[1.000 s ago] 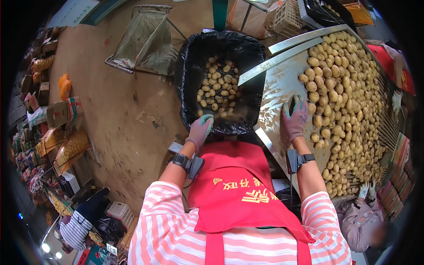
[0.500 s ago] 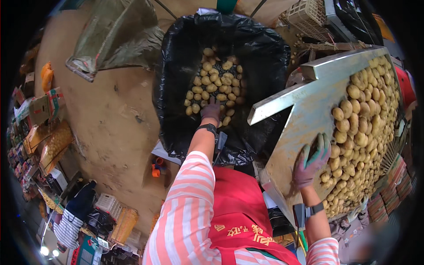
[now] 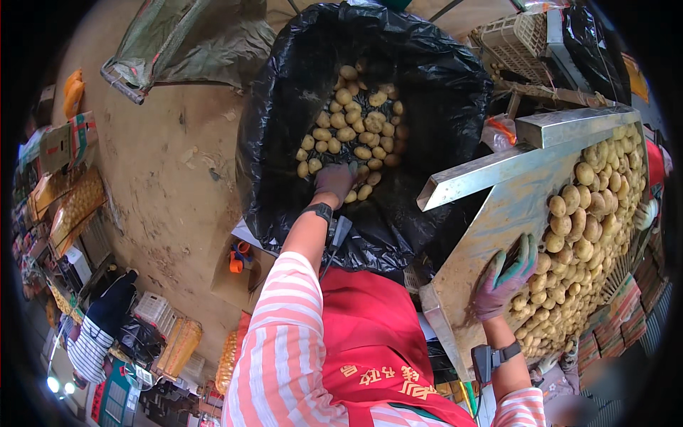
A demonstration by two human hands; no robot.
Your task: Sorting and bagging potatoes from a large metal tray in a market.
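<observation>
My left hand (image 3: 334, 182), in a purplish glove, reaches down into a wide container lined with a black plastic bag (image 3: 441, 78). It is against the near side of a loose pile of potatoes (image 3: 346, 134) at the bottom. Its fingers point down and are mostly hidden, so a grip does not show. On the right, my right hand (image 3: 504, 279), gloved in purple and green, rests on a bare part of the sloping metal tray (image 3: 455, 274). Its fingers are stretched and apart, holding nothing. Many more potatoes (image 3: 580, 231) cover the tray just beyond its fingertips.
A metal rail (image 3: 484, 169) juts from the tray toward the bag. A greenish cloth sack (image 3: 206, 50) hangs at the upper left. Plastic crates (image 3: 516, 46) stand at the upper right. An orange object (image 3: 240, 257) lies beside the container; another person (image 3: 99, 334) is at lower left.
The view has shifted slightly. My left hand has moved a little left and nearer to me at the pile's edge, its fingers now less visible. The right hand stays on the tray.
</observation>
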